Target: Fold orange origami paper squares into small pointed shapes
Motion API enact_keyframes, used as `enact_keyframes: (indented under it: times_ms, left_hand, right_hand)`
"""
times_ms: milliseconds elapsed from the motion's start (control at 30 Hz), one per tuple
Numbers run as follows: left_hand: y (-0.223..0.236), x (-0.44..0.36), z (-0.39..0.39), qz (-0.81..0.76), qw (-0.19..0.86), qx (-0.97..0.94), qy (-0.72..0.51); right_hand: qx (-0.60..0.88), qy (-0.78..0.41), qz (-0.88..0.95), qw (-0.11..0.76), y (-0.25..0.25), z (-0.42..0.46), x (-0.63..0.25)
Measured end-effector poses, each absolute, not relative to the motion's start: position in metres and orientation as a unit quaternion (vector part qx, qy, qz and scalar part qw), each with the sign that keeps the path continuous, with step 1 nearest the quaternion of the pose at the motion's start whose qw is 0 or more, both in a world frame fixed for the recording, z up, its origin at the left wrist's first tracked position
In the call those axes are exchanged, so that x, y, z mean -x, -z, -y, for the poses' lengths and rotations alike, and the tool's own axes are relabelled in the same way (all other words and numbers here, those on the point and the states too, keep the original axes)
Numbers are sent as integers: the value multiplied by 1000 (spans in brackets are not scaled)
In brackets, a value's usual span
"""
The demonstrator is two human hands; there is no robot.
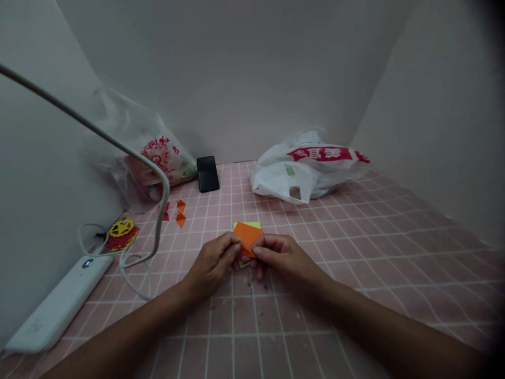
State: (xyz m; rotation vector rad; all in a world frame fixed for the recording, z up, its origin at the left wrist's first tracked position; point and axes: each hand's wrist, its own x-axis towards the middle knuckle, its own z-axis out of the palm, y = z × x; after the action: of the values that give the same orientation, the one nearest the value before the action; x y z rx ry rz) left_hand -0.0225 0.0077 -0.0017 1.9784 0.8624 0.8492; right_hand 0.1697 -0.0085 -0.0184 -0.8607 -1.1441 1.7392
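Note:
Between both hands is a square of orange paper point(247, 235), pinched near its lower edges. My left hand point(221, 256) grips its left side with thumb and forefinger. On the other side my right hand point(281, 255) pinches it the same way, the lower fingers curled underneath. Behind the orange sheet a yellow paper point(252, 225) shows at the top, probably lying on the table; more pale paper peeks out below. The paper's lower corner is partly covered by my fingertips.
Small folded orange pieces point(180, 218) lie left of my hands, near yellow and red paper cutouts point(121, 234). A black phone point(208, 173) and two plastic bags, one left and one right point(311, 168), stand at the back. A white power bank point(59, 302) and cable point(163, 184) occupy the left.

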Motion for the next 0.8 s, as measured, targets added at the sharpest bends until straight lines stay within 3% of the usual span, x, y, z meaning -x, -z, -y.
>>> enact_keyframes:
  times_ms: [800]
  left_hand:
    - [2, 22, -8, -360, 396, -779, -328]
  right_hand:
    - [354, -689, 500, 386, 16, 7, -171]
